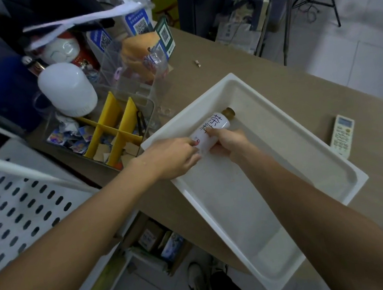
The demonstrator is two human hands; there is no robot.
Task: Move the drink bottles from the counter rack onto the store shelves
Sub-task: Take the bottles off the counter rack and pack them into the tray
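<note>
White plastic tray (292, 144) on the counter serves as the rack; inside its far end lies one white-labelled drink bottle (210, 129). Left hand (175, 157) pinches its base, right hand (230, 142) wraps its body, likely for lifting. Long axis runs diagonally, brown cap (229, 112) pointing away, rightward.

Brown counter (235, 63): white tray (323, 150), remote (343, 137), divider box (109, 134).

The bottle's (213, 129) lower end is hidden under both hands, the left hand (175, 157) and the right hand (228, 143), so the fingers' grip underneath cannot be made out. Both forearms run off the bottom edge. The table's (262, 77) far clutter is blurred.
</note>
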